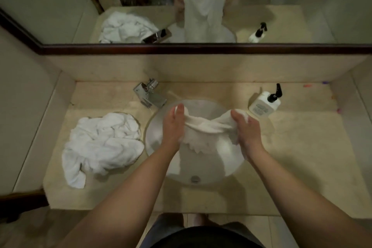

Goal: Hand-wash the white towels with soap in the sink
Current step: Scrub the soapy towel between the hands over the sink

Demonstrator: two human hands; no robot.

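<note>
A wet white towel [203,137] hangs stretched between both hands above the round white sink [155,137]. My left hand [174,125] grips its left upper corner, and my right hand [246,127] grips the right upper corner, with suds on the fingers. The towel's lower part drapes down into the basin. A heap of other white towels [102,145] lies crumpled on the counter left of the sink. A white soap bottle with a black pump [264,102] stands at the sink's back right.
A chrome tap [150,94] sits at the sink's back left. The sink drain [194,179] shows near the front. The beige stone counter [302,147] stretches right of the basin. A dark-framed mirror [201,6] covers the wall behind, reflecting the scene.
</note>
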